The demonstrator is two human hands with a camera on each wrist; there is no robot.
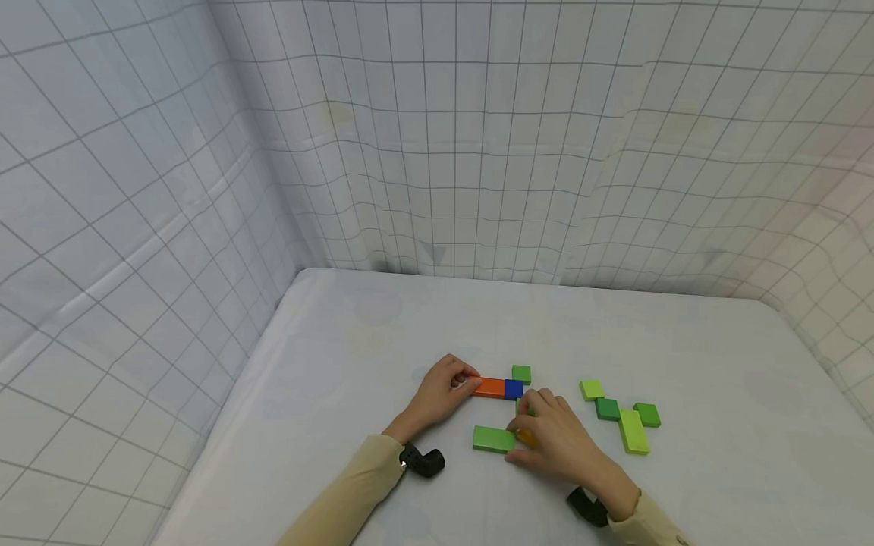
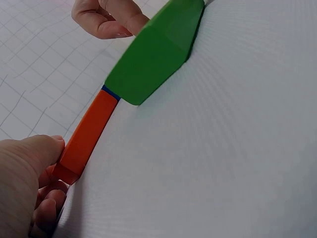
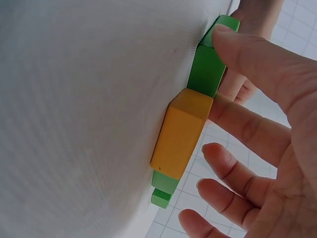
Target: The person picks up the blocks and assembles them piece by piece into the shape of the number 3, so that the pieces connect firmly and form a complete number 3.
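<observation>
My left hand [image 1: 437, 390] pinches the left end of a flat orange block [image 1: 490, 387]; in the left wrist view the thumb lies against the orange block [image 2: 86, 134]. A blue square block [image 1: 514, 390] touches its right end. My right hand [image 1: 556, 440] holds the right end of a long green block [image 1: 493, 439] between thumb and index finger, the other fingers spread. A yellow block [image 3: 181, 134] adjoins that green block [image 3: 205, 69] and is mostly hidden under the hand in the head view. Beyond the yellow block, a partly hidden green block [image 3: 165, 182] follows.
A small green block [image 1: 521, 374] lies behind the blue one. To the right sit a lime square [image 1: 592, 390], a dark green block [image 1: 607, 409], a long lime block [image 1: 634, 432] and a green block [image 1: 647, 415]. A gridded cloth wall [image 1: 444, 152] rises behind the white table [image 1: 382, 326].
</observation>
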